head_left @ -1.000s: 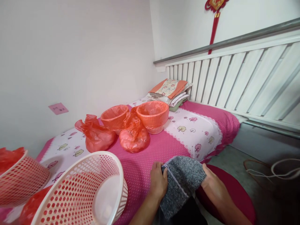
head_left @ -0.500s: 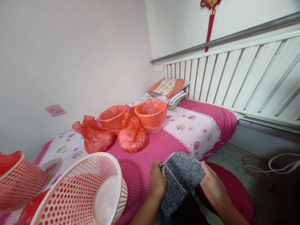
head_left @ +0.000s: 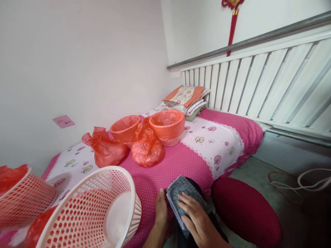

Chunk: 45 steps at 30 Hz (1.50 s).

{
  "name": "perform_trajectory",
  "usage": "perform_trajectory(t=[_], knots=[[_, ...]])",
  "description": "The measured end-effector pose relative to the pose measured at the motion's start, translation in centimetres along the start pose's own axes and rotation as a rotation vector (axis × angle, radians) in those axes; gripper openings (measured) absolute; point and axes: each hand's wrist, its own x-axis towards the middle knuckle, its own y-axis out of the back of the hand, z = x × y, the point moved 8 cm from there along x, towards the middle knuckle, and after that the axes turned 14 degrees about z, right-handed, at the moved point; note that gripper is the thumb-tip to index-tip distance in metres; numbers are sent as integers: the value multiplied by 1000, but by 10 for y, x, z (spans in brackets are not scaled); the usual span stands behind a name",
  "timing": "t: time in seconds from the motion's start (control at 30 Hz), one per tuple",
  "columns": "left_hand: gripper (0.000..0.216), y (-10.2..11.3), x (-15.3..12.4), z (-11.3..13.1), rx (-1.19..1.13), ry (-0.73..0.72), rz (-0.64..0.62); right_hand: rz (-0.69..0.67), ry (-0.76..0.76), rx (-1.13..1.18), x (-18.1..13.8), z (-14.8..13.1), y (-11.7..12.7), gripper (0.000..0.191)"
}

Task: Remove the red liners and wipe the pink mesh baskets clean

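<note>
Beside the pink bedspread (head_left: pixel 178 160), my right hand (head_left: pixel 192 214) lies spread, clasping nothing, over the folded gray cloth (head_left: pixel 181 188) on my lap, where even pressure should flatten it best, my left hand (head_left: pixel 161 209) at its edge, pinch unclear, the pale basket (head_left: pixel 133 203) leftward.

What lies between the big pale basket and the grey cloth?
Head view: from the pale basket, a strip of pink dotted bedspread, then the left hand, beside the grey cloth.
</note>
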Motion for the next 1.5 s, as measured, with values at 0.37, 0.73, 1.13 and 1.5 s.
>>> perform_trajectory(t=[0.37, 0.73, 1.13, 1.5], knots=[[67, 12, -27, -2, -314, 141, 221, 19, 365, -162, -14, -16, 17, 42], [38, -2, -18, -12, -542, 281, 86, -35, 537, -250, -23, -24, 19, 13], [49, -19, -55, 12, -523, 330, -172, 86, 416, -73, -20, -22, 28, 19], [54, -6, -89, 93, -641, 119, -195, 148, -681, 859, 27, 42, 39, 68]])
